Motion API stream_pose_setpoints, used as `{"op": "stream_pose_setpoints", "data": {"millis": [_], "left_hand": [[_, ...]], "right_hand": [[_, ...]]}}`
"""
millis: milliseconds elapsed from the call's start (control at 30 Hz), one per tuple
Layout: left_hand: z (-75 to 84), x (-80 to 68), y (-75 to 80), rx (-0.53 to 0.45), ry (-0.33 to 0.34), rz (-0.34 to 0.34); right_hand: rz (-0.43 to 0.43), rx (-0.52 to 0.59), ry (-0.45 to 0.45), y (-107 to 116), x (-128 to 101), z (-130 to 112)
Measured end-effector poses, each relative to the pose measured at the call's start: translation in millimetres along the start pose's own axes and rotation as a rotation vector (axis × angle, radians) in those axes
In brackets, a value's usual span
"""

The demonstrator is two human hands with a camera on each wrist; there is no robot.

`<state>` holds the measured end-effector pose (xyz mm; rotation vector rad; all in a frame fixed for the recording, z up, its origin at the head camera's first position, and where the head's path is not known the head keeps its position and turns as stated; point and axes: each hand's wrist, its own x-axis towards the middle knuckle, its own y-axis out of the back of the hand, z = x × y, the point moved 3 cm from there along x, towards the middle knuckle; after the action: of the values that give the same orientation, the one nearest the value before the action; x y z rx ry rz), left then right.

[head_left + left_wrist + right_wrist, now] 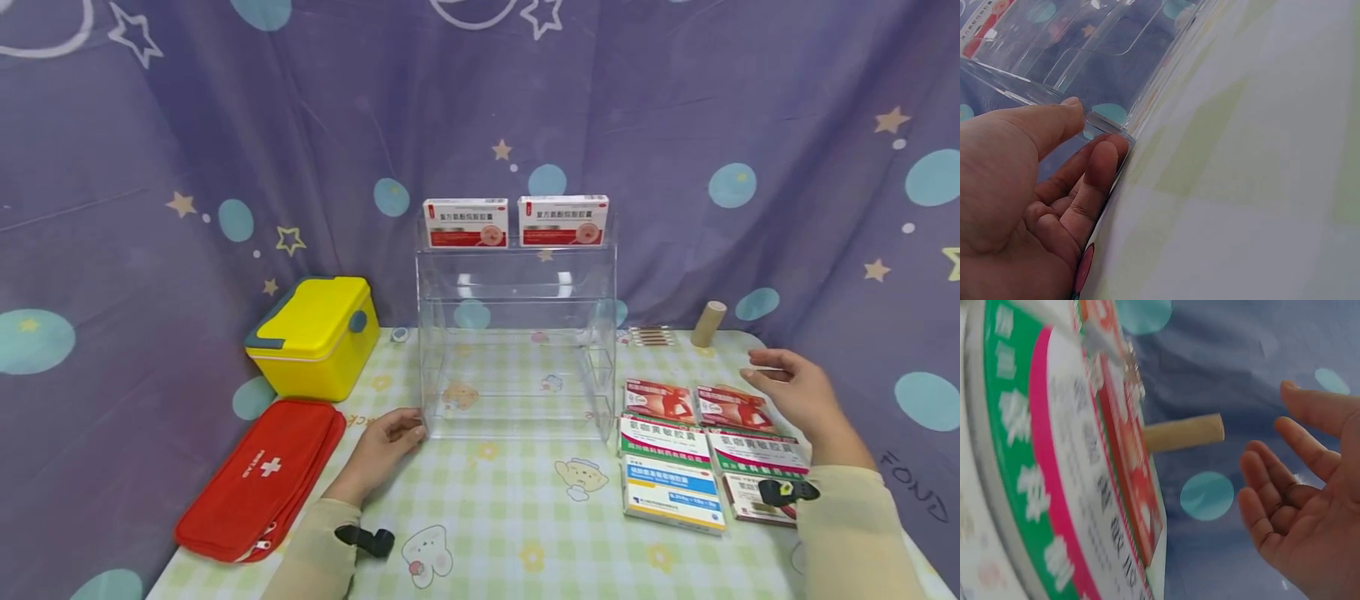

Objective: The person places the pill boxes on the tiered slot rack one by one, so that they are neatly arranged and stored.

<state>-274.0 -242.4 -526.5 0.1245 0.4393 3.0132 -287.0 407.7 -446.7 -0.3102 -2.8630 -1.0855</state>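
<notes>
1. At the far left of the head view a red first-aid pouch (258, 479) lies at the table's edge, and a yellow case (315, 335) stands just behind it; neither wrist view shows them.
2. The left hand (382, 446) rests on the checked tablecloth (510, 517) with its fingertips against the lower left front corner of the clear acrylic rack (517, 333).
3. The left wrist view shows what the head view cannot: the thumb (1054, 119) lies on the rack's (1110, 56) base edge and a finger (1100, 169) presses the corner from the side, the rest loosely bent. The hand touches the corner without closing round it.
4. The rack stands upright at mid-table, its lower tiers bare. Two red-and-white medicine boxes (516, 222) stand side by side on its top tier.
5. To the right of the rack six flat medicine boxes (708, 454) lie in two columns on the cloth. Behind them are a foil blister strip (651, 336) and a small cardboard roll (708, 323).
6. The right hand (795, 392) hovers above the far right boxes, fingers loosely spread, holding nothing.
7. The right wrist view confirms the empty palm (1300, 506). A green-and-pink box (1041, 487) fills its left side, with the roll (1182, 432) beyond.
</notes>
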Motion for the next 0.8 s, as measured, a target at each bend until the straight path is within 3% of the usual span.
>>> {"op": "stream_pose_setpoints", "data": {"millis": [433,800], "left_hand": [[0.8,-0.8,-1.1,0.003,-0.002,-0.002],[3.3,-1.2,-0.3,-0.002,0.000,-0.001]], "right_hand": [[-0.197,-0.083,-0.038,5,0,40],[-0.326,-0.128,-0.117,2,1,50]]}}
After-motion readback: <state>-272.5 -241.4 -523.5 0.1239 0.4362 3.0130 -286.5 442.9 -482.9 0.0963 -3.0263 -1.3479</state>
